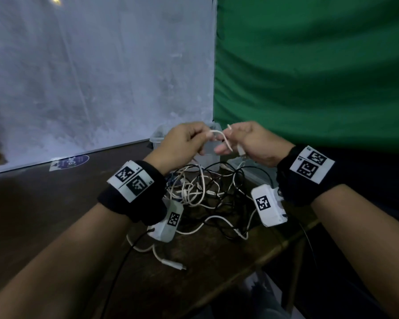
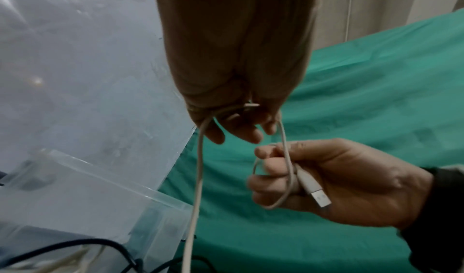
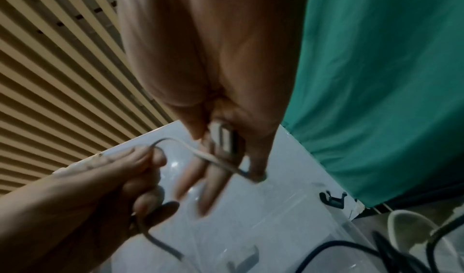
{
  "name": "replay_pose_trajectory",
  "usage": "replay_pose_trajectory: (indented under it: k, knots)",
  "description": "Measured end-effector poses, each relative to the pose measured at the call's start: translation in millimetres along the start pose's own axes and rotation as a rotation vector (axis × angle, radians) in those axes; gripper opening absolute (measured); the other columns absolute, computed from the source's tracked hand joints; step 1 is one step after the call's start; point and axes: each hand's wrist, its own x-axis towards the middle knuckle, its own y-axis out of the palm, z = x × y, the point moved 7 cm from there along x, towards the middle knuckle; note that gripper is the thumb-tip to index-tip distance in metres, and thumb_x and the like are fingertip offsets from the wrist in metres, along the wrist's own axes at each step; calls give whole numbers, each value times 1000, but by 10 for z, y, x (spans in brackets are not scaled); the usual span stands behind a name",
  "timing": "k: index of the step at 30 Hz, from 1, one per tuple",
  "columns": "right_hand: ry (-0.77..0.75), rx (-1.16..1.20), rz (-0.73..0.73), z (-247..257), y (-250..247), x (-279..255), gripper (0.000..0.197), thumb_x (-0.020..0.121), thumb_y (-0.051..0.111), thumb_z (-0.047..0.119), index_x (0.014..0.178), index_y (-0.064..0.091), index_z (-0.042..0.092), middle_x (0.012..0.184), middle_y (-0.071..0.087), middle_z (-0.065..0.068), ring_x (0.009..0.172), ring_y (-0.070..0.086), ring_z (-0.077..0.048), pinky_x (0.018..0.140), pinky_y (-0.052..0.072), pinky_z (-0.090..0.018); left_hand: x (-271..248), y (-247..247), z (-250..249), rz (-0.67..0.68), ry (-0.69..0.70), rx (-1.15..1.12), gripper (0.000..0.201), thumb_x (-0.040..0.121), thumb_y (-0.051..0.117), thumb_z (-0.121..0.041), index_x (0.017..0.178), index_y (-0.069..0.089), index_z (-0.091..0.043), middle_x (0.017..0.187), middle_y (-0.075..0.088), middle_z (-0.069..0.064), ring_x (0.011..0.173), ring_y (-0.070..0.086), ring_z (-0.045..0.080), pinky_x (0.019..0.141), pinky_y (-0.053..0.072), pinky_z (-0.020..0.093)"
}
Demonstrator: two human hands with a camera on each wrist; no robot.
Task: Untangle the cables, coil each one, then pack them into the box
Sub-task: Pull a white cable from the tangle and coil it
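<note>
Up above the worktop [image 1: 55,203], both hands are clamped on one white USB cable [image 2: 199,168]: the left hand [image 1: 182,143] pinches a loop of it in curled fingers, and the right hand [image 1: 256,143] curls round its coiled end, with the USB-A plug [image 2: 314,190] lying across the palm. Below the hands, the cable's free length drops into a tangle of white and black cables [image 1: 207,192] heaped on the worktop; their number cannot be counted. Just beyond the hands stands one clear plastic box [image 1: 158,134]; what it holds cannot be told. Two black wristbands carry square black-and-white coded tags, and no writing on them can be read. Left of the hands a round purple sticker [image 1: 72,161] lies on the worktop, its lettering too blurred to read.
</note>
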Motion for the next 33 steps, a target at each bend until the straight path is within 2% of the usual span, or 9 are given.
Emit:
replay_pose_trajectory:
  k: [3, 8, 12, 16, 19, 21, 26, 30, 33]
  knots:
    - [17, 145, 77, 49, 122, -72, 27, 100, 40, 18, 91, 60, 1, 42, 42, 4, 37, 40, -15, 63, 48, -31, 77, -123, -8, -170, -5, 65, 18, 96, 51, -18, 81, 61, -18, 55, 54, -3, 48, 49, 0, 52, 38, 13]
    - [5, 202, 109, 101, 120, -137, 41, 101, 39, 29, 64, 44, 14, 39, 28, 6, 34, 25, -10, 47, 37, -26, 87, -64, 187, -202, -101, 85, 17, 97, 48, -16, 91, 64, -13, 57, 55, -3, 45, 50, -3, 53, 40, 13]
    - [17, 559, 9, 206, 21, -151, 40, 102, 36, 26, 65, 42, 12, 64, 67, -10, 53, 65, -18, 50, 50, -25, -18, 253, 301, 2, -228, 38, 20, 99, 44, -11, 110, 60, -9, 67, 54, 0, 59, 55, 9, 63, 51, 19]
    - [-33, 840, -99, 258, -81, -106, 32, 102, 37, 19, 80, 54, 2, 111, 64, -24, 105, 66, -30, 81, 58, -37, -203, 599, 311, 326, -318, 102, 15, 99, 43, -12, 109, 54, -10, 68, 55, -2, 59, 57, 8, 50, 44, 8]
    - [-61, 758, -252, 232, -231, -81, 27, 101, 42, 17, 86, 60, 4, 105, 62, -11, 116, 57, -24, 95, 50, -38, -384, 755, 285, 620, -277, 208, 19, 98, 46, -13, 112, 56, -8, 65, 58, -5, 63, 59, 10, 59, 43, 15]
    - [-78, 553, -322, 196, -289, -71, 27, 100, 43, 15, 82, 61, 9, 92, 63, 1, 99, 56, -12, 95, 45, -32, -441, 702, 238, 676, -236, 229, 19, 98, 47, -18, 109, 59, -8, 64, 60, -3, 66, 59, 13, 66, 44, 24]
    - [-63, -128, -218, -24, -147, -29, 30, 99, 44, 14, 76, 63, 19, 81, 65, 0, 81, 58, -14, 82, 45, -27, -271, 245, 86, 375, -154, 133, 22, 97, 48, -29, 92, 65, -17, 66, 59, -2, 57, 53, 6, 61, 43, 22]
    - [22, -67, -22, -124, 81, -70, 25, 101, 39, 16, 82, 55, 12, 63, 69, -7, 63, 58, -28, 67, 42, -35, -85, -29, -44, 72, -35, 160, 17, 97, 49, -21, 86, 62, -16, 60, 57, -2, 47, 47, -1, 51, 37, 12]
    - [12, 89, -6, -62, 172, -107, 29, 103, 34, 17, 83, 52, 7, 41, 48, 2, 35, 47, -15, 59, 43, -33, -3, -152, -27, -119, -18, 123, 18, 97, 49, -19, 83, 60, -17, 56, 55, -3, 46, 49, -2, 49, 35, 9]
